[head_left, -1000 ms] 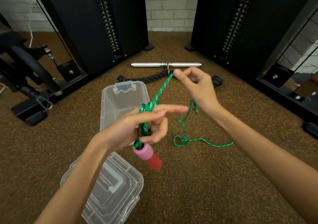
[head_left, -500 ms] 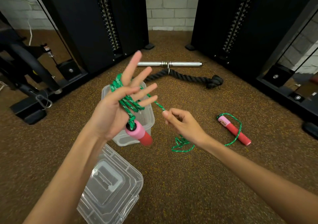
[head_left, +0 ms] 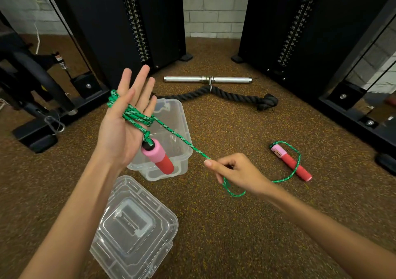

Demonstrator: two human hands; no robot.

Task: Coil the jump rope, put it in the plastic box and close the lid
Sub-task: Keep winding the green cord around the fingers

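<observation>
The left hand (head_left: 126,126) is spread flat, palm up, with green jump rope (head_left: 137,118) coils wound across it and one pink-and-red handle (head_left: 157,155) hanging over the open plastic box (head_left: 171,116). The right hand (head_left: 237,173) pinches the taut cord (the second handle (head_left: 291,163) lies on the floor, the lid (head_left: 132,229) beside the box).

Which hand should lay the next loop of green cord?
Right hand: it pinches the free green braided cord running toward the pink-and-red foam handle on the floor. The left hand is spread flat as the form, cord wound across its palm.
</observation>
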